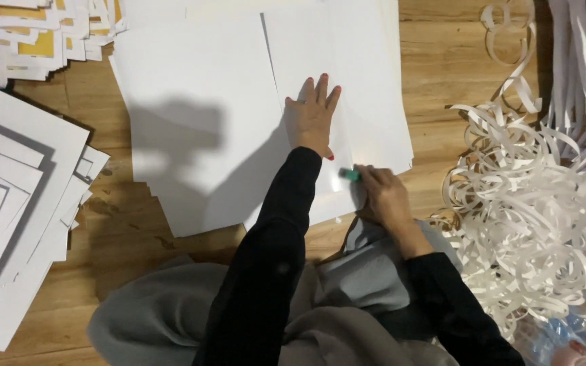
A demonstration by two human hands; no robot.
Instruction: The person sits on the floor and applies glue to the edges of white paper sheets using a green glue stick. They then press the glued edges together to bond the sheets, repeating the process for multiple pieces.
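My left hand (313, 115) lies flat, fingers spread, on a stack of large white sheets (205, 122) spread on the wooden floor (442, 61). My right hand (382, 196) grips a small green-handled tool (349, 174), probably a cutter, at the near right edge of the top sheet. Both arms wear black sleeves. Whether a blade touches the paper is hidden by the hand.
A tangled heap of white paper strips (523, 196) lies to the right. Stacked white sheets (15, 217) sit at the left, and yellow-and-white cut cards (28, 34) at the far left. Grey-clothed knees (191, 312) fill the near middle. Crumpled clear plastic (564, 339) is at bottom right.
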